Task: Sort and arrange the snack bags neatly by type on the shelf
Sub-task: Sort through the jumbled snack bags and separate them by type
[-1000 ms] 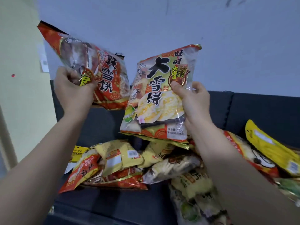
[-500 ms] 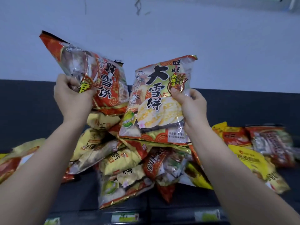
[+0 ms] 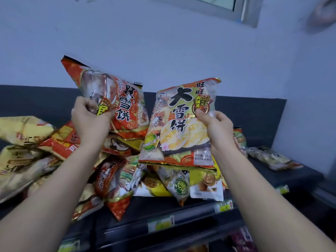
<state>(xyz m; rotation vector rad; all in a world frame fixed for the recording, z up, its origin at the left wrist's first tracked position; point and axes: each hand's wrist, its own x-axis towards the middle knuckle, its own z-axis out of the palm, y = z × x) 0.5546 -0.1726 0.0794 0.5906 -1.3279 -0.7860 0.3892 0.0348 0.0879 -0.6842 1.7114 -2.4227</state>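
My left hand (image 3: pixel 90 120) grips a red rice-cracker bag (image 3: pixel 116 99) by its lower edge and holds it tilted above the pile. My right hand (image 3: pixel 217 128) pinches the right side of a gold and clear rice-cracker bag (image 3: pixel 179 124), held upright beside the red one. The two bags almost touch. Under them a jumbled heap of snack bags (image 3: pixel 127 175), red, yellow and clear, covers the dark shelf (image 3: pixel 283 175). Part of the heap is hidden by my arms.
A single clear bag (image 3: pixel 272 158) lies apart at the shelf's right end. Yellow bags (image 3: pixel 21 131) spill to the left. Price tags (image 3: pixel 161 224) line the shelf's front edge. A pale wall and a window frame (image 3: pixel 241 11) rise behind. A lower shelf shows bottom right.
Both hands keep the same grips on the two bags. The view has swung right and pulled back, so the heap, the shelf's right end and the window frame now show.
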